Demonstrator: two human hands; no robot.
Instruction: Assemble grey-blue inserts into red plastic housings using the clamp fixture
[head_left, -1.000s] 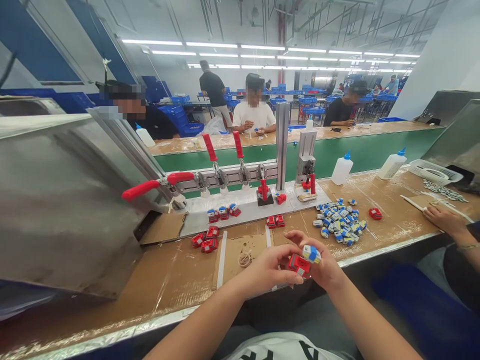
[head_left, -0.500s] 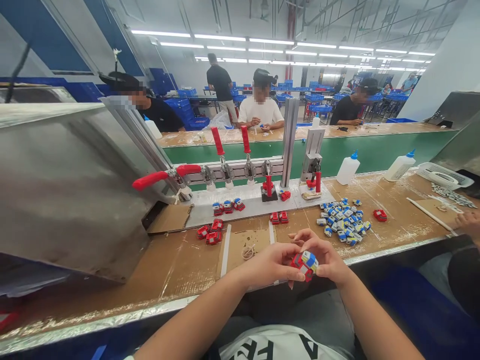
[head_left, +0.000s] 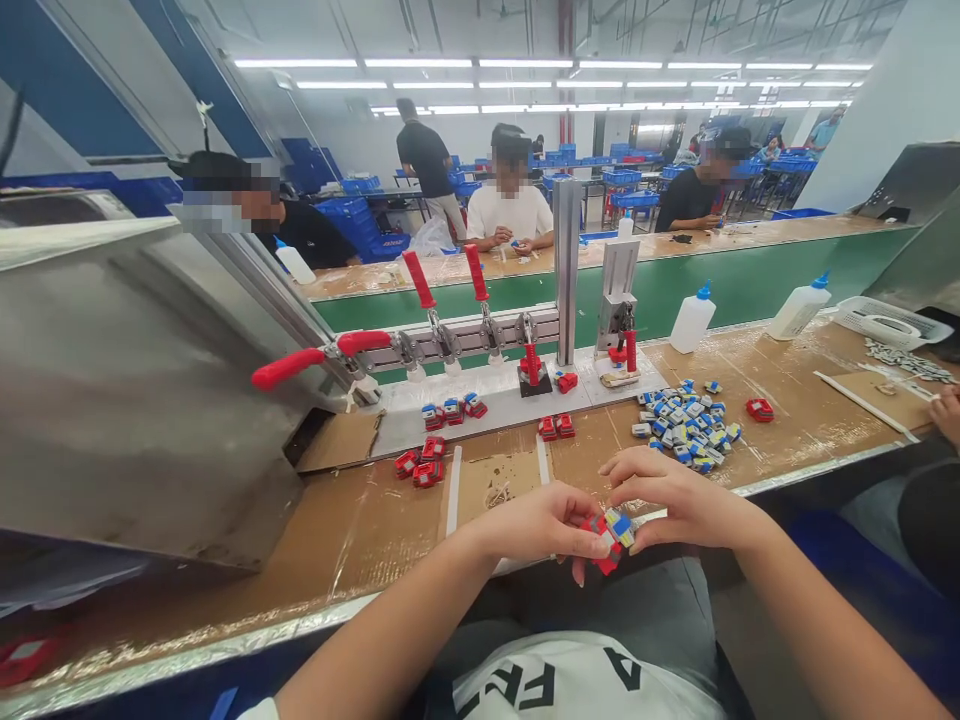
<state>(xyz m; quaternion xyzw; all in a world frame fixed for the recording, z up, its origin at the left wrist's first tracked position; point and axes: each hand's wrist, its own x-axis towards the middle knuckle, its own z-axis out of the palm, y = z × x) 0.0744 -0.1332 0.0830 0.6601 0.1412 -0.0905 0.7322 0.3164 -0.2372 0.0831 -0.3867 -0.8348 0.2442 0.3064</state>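
Observation:
My left hand (head_left: 559,525) grips a red plastic toy-car-like piece (head_left: 606,562) between thumb and fingers. Against its upper right side sits a small white, blue and yellow block (head_left: 621,526); whether the two are joined, I cannot tell. My right hand (head_left: 675,495) is just right of the block, its fingers spread apart and its thumb close to the block's edge. A pile of similar blue-and-white blocks (head_left: 686,425) lies beyond my right hand. Two red pieces (head_left: 556,427) lie on the bench ahead, and more red pieces (head_left: 427,473) are further left.
A fixture with red-handled toggle clamps (head_left: 480,272) stands along the bench's back. White bottles with blue caps (head_left: 692,322) and a white basket (head_left: 892,322) are at right. A metal box (head_left: 142,400) fills the left. Another person's hand (head_left: 946,412) rests at the right edge.
My right hand's fingers have spread wider and moved off the block. My left hand keeps its hold on the red piece. The view has shifted slightly.

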